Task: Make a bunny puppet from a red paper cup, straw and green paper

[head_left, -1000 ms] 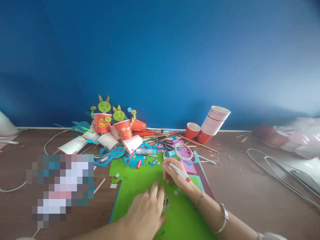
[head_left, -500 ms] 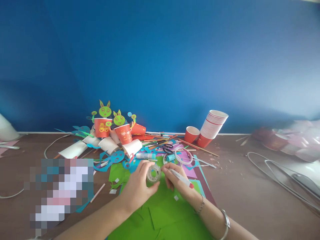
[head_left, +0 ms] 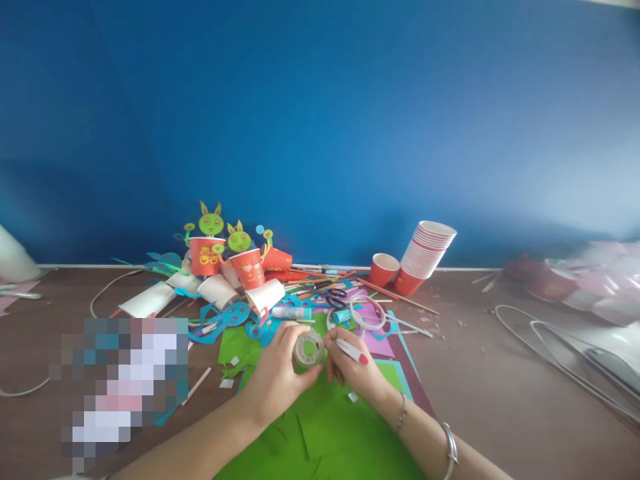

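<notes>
Over the green paper (head_left: 345,433), my left hand (head_left: 283,367) is closed around a clear tape roll (head_left: 309,349), with fingers above and thumb below. Just right of the roll, my right hand (head_left: 353,363) grips a white pen (head_left: 350,349) with a red end pointing to the lower right. The pen's other end is hidden by the fingers. Both hands are close together, and my right fingertips are beside the roll's right edge. A small white scrap (head_left: 353,397) lies on the green paper below my right hand.
Red cups with green rabbit figures (head_left: 211,257) stand back left among white cups and blue cutouts (head_left: 235,312). Scissors (head_left: 336,299), a glue stick (head_left: 291,313) and a white ring (head_left: 367,313) lie beyond the hands. Stacked cups (head_left: 425,257) lean back right; a cable (head_left: 545,333) lies right.
The pen in my right hand has turned, its red end moving left and slightly up. My left hand still holds the roll, now tilted a little differently.
</notes>
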{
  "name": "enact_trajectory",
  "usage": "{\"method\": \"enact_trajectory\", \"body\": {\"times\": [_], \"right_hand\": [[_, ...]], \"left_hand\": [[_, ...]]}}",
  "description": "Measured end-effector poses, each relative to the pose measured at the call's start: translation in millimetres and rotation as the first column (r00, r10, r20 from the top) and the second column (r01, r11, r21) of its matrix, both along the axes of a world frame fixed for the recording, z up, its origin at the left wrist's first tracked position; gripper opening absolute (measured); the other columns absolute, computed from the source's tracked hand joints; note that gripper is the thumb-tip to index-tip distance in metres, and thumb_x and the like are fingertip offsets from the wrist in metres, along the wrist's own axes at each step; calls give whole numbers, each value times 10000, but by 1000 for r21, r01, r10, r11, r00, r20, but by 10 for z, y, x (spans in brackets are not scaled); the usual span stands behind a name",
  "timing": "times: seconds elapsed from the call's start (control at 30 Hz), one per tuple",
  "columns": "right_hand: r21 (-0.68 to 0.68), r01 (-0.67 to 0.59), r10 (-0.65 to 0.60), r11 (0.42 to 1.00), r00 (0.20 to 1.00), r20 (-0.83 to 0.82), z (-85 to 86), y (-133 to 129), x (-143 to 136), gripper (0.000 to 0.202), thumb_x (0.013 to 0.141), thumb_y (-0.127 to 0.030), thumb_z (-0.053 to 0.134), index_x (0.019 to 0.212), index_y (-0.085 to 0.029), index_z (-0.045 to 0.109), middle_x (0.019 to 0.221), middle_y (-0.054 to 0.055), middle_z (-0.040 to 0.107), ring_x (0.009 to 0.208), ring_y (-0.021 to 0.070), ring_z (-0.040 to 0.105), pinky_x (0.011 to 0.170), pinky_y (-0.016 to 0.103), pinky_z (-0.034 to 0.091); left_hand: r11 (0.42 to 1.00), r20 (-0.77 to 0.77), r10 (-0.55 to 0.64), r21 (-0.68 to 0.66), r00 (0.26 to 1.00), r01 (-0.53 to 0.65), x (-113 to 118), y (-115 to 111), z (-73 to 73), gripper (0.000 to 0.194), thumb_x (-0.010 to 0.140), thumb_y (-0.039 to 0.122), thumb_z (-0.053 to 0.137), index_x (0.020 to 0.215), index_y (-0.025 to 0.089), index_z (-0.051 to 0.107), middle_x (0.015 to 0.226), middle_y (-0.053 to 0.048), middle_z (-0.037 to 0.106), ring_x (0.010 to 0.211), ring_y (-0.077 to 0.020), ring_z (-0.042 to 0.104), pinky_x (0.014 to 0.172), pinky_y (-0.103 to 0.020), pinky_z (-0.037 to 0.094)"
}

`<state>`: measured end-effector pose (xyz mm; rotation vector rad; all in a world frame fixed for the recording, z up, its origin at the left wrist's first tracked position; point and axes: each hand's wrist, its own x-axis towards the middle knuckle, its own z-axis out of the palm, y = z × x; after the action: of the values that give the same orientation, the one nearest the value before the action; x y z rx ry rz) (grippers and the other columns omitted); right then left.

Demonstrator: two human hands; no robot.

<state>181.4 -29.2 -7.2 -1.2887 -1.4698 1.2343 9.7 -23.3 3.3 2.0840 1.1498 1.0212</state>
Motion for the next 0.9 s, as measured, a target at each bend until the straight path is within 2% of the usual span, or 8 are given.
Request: {"method": "enact_trajectory", "body": {"times": [0.17, 0.37, 0.57, 0.7, 0.9], "right_hand": [[-56, 39, -43, 998, 995, -89, 24, -4, -58, 347, 839, -538, 458, 724, -210, 454, 403, -53, 540, 295, 83, 385, 332, 187, 279], [-1, 140, -140, 990, 984, -111, 47, -9, -10, 294, 845, -497, 443, 769, -214, 462, 394, -60, 527, 317, 96, 392, 350, 197, 302], [38, 95, -96, 995, 995, 35, 36, -50, -39, 310, 872, -452, 409, 683, -213, 465, 356, -67, 469, 309, 86, 370, 359, 194, 299], [38, 102, -105, 994, 991, 85, 62, -55, -76, 291, 839, -458, 479, 707, -200, 505, 400, -45, 526, 331, 91, 424, 371, 193, 318], [29, 86, -89, 996, 992, 87, 86, -62, -53, 333, 826, -501, 492, 735, -186, 551, 429, -21, 576, 329, 96, 424, 357, 193, 318]], "left_hand": [[992, 145, 69, -114, 987, -53, 51, -16, -39, 389, 690, 241, 702, 1036, 213, 525, 932, -45, 626, 818, -211, 621, 673, -317, 508], [978, 242, 106, -201, 964, -57, 22, 18, -99, 389, 741, 307, 663, 1076, 223, 482, 811, 0, 615, 648, -157, 590, 584, -282, 476], [985, 233, 108, -157, 966, -72, 20, 26, -76, 381, 729, 291, 674, 1061, 227, 500, 825, -14, 625, 659, -162, 590, 566, -275, 468], [986, 222, 119, -142, 968, -89, 29, 25, -70, 373, 725, 303, 676, 1050, 228, 510, 827, -10, 620, 628, -151, 579, 537, -264, 458], [986, 228, 123, -137, 966, -94, 23, 34, -107, 399, 723, 347, 691, 1055, 227, 506, 823, -10, 612, 600, -143, 564, 528, -267, 455]]}}
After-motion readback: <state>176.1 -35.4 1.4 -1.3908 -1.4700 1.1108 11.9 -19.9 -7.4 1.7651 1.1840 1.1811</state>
